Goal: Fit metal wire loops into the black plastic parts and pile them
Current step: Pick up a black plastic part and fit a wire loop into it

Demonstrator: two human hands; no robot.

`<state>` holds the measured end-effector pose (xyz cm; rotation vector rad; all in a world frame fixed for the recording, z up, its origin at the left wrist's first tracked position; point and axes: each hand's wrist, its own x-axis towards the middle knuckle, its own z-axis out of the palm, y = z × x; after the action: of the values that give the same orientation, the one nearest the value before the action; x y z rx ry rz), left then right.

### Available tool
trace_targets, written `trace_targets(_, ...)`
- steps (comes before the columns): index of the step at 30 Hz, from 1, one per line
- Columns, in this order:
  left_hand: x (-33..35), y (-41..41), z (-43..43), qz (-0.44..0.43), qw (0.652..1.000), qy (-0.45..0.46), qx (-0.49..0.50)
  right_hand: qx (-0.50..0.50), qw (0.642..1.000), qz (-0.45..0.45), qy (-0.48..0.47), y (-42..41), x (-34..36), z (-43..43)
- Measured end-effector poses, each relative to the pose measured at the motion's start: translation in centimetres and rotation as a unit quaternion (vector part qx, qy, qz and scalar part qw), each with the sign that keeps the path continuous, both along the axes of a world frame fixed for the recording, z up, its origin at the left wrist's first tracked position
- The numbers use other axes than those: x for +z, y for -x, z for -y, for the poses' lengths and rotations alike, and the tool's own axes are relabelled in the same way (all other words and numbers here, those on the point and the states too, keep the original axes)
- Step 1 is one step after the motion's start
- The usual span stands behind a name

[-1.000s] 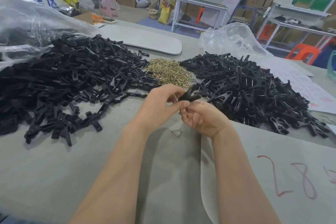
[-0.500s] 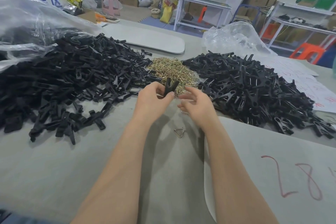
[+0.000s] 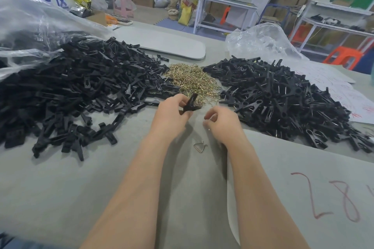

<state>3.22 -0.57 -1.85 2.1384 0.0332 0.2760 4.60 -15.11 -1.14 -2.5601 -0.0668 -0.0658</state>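
Surface: grey, filling most of the frame; open room in the lower half, around the forearms; near edge cut off at the bottom.
Left pile: black plastic parts, centre left, spilling from a clear bag at upper left; far side hidden under the film.
Right pile: black parts with wire glinting in them, centre right.
Wire heap: brass-coloured loops, between the two piles, upper centre.
Left hand: clamped on one black part, V-shaped, just in front of the wire heap.
Right hand: apart from the left, fingers curled; blurred, contents impossible to tell.
Loose loop: triangular, lying on the surface just below the hands.
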Motion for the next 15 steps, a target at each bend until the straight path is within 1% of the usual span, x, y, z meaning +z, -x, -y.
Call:
trace_targets(1,0.0,0.0,0.0,0.003,1.000,-0.009,-0.004,-0.012,0.999,0.026,-0.035,0.0,0.0,0.1)
trace_targets(2,0.0,0.1,0.1,0.005,1.000,-0.017,-0.009,-0.027,0.994,0.052,-0.091,0.1,0.2,0.2)
trace_targets(3,0.0,0.1,0.1,0.007,1.000,-0.023,-0.017,-0.044,0.981,0.073,-0.172,0.2,0.5,0.3)
trace_targets(4,0.0,0.1,0.1,0.008,0.999,-0.031,-0.026,-0.056,0.959,0.080,-0.265,0.3,0.8,0.4)
trace_targets(5,0.0,0.1,0.2,0.007,0.999,-0.042,-0.034,-0.057,0.930,0.070,-0.356,0.4,1.2,0.4)
trace_targets(6,0.0,0.1,0.3,0.007,0.998,-0.053,-0.042,-0.050,0.900,0.051,-0.430,0.5,1.6,0.4)
trace_targets(7,0.0,0.1,0.3,0.007,0.997,-0.061,-0.048,-0.042,0.878,0.031,-0.476,0.6,1.8,0.3)
trace_targets(8,0.0,0.1,0.4,0.007,0.997,-0.065,-0.052,-0.038,0.870,0.014,-0.492,0.7,2.1,0.2)
trace_targets(9,0.0,0.1,0.4,0.008,0.996,-0.067,-0.054,-0.038,0.871,0.004,-0.491,0.7,2.1,0.1)
trace_targets(10,0.0,0.1,0.4,0.009,0.996,-0.070,-0.055,-0.040,0.883,0.004,-0.467,0.7,2.1,0.1)
trace_targets(12,0.1,0.1,0.4,0.010,0.995,-0.076,-0.056,-0.057,0.925,0.034,-0.375,0.6,2.0,0.2)
trace_targets(13,0.2,0.2,0.4,0.011,0.995,-0.081,-0.057,-0.065,0.932,0.046,-0.354,0.6,2.0,0.2)
trace_targets(15,0.2,0.3,0.5,0.016,0.994,-0.092,-0.057,-0.065,0.922,0.038,-0.379,0.7,2.2,0.3)
